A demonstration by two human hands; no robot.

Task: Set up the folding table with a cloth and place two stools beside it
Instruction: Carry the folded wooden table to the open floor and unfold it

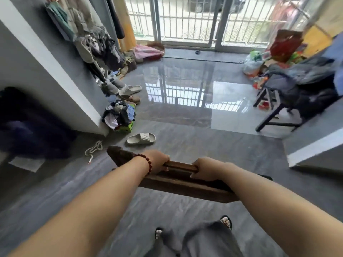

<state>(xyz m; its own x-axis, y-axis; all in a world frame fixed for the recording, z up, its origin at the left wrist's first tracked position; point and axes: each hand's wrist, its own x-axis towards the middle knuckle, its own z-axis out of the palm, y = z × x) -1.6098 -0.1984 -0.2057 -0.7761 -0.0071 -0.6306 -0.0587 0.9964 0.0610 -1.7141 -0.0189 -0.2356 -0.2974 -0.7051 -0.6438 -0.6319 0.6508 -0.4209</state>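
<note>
I hold a dark brown wooden folding table (185, 186), folded flat and seen edge-on, in front of me above the grey floor. My left hand (157, 161), with a red bead bracelet on its wrist, grips the top edge on the left. My right hand (206, 169) grips the same edge a little to the right. One corner of the table juts out to the left past my left wrist. A dark stool (274, 108) piled with dark clothes stands at the right. No cloth for the table shows.
Shoes and slippers (142, 139) and a heap of clothes (120, 115) line the left wall. Bags and boxes (269, 58) clutter the far right by the barred glass door (185, 21). A white cord (93, 149) lies on the floor. A shiny stretch of tiled floor (185, 108) lies ahead.
</note>
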